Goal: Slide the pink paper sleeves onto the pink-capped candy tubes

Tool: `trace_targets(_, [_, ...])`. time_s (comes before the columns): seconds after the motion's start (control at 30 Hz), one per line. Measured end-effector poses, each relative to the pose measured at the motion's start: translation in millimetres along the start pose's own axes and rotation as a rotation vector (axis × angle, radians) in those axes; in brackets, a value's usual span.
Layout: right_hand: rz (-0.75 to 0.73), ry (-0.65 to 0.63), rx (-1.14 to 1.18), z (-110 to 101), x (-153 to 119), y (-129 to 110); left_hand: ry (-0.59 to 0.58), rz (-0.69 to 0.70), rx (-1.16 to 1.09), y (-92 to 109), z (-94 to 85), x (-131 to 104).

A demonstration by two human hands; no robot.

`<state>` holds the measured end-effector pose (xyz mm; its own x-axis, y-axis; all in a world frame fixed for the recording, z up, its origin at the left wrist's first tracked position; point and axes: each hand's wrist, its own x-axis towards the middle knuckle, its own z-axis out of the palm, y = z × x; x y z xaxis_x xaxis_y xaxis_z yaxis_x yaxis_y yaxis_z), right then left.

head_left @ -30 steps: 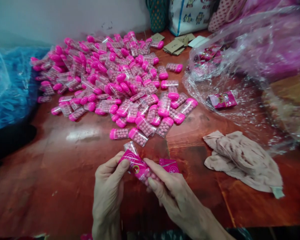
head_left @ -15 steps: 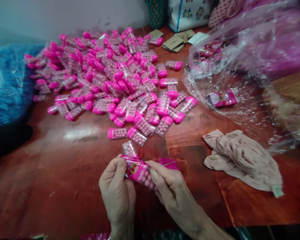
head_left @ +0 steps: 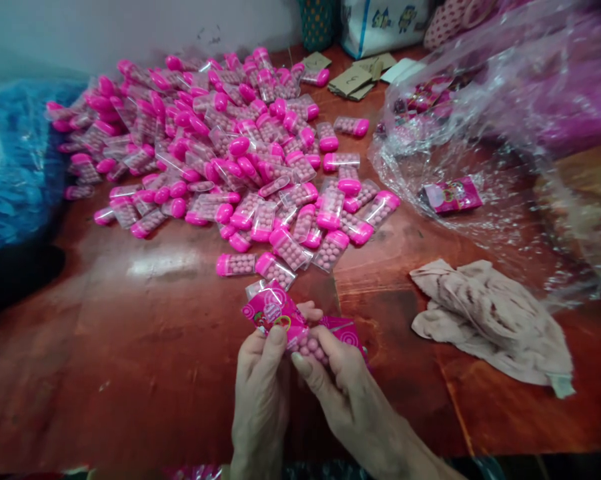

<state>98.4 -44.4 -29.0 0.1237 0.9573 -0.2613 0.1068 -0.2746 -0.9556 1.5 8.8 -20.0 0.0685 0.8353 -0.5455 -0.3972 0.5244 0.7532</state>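
My left hand (head_left: 261,377) pinches a pink printed wrapper sleeve (head_left: 273,308) between thumb and fingers. In my right hand (head_left: 343,380), thumb and fingers grip a clear candy container (head_left: 312,348) full of pink balls. One end of the container meets the sleeve; how far it sits inside is hidden by my fingers. Another pink printed wrapper (head_left: 344,328) lies on the table just behind my right hand. A candy container (head_left: 255,289) lies partly hidden beyond the sleeve.
A large heap of pink-capped candy containers (head_left: 195,143) covers the back of the red-brown table (head_left: 145,360). A blue bag (head_left: 20,167) stands at left. On the right are a crumpled cloth (head_left: 495,320), clear plastic with a pink packet (head_left: 453,195), and cardboard pieces (head_left: 353,81).
My left hand has moved right, toward my right hand. The sleeve has tilted up and its printed end now flares beyond my left thumb. The container stays in my right hand.
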Motion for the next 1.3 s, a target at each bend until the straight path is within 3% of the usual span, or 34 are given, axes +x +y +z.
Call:
trace_targets(0.33, [0.010, 0.047, -0.029, 5.7, -10.8, 6.8, -0.092, -0.066, -0.012, -7.5, 0.9, -10.4])
trace_targets(0.47, [0.020, -0.049, 0.019, 1.0, -4.2, 1.5, -0.153, -0.048, -0.041, -2.6, 1.4, -6.5])
trace_targets(0.57, [0.013, -0.159, 0.081, -1.8, -2.4, -2.4, -0.085, -0.029, -0.052, 5.2, 4.8, -0.3])
trace_targets(0.67, [0.027, -0.070, 0.060, 2.9, -8.1, -2.6, -0.031, 0.004, -0.036, 9.3, 9.4, 3.7])
trace_targets(0.77, [0.016, 0.049, 0.024, 10.5, -16.5, -0.8, -0.076, 0.012, 0.011, 7.5, 14.4, 2.0])
trace_targets(0.93, [0.058, -0.006, 0.071, 8.7, -16.9, -3.3, -0.185, 0.025, 0.106, 0.5, 18.0, -8.4])
trace_targets(1.13, [0.072, -0.104, 0.114, -0.9, -9.6, -17.1, -0.156, -0.018, 0.088, -1.9, 13.0, -13.0])
trace_targets(1.3, [0.186, -0.005, -0.057, 1.8, -21.6, -16.1, -0.035, -0.114, -0.031, 0.3, 11.7, -13.1])
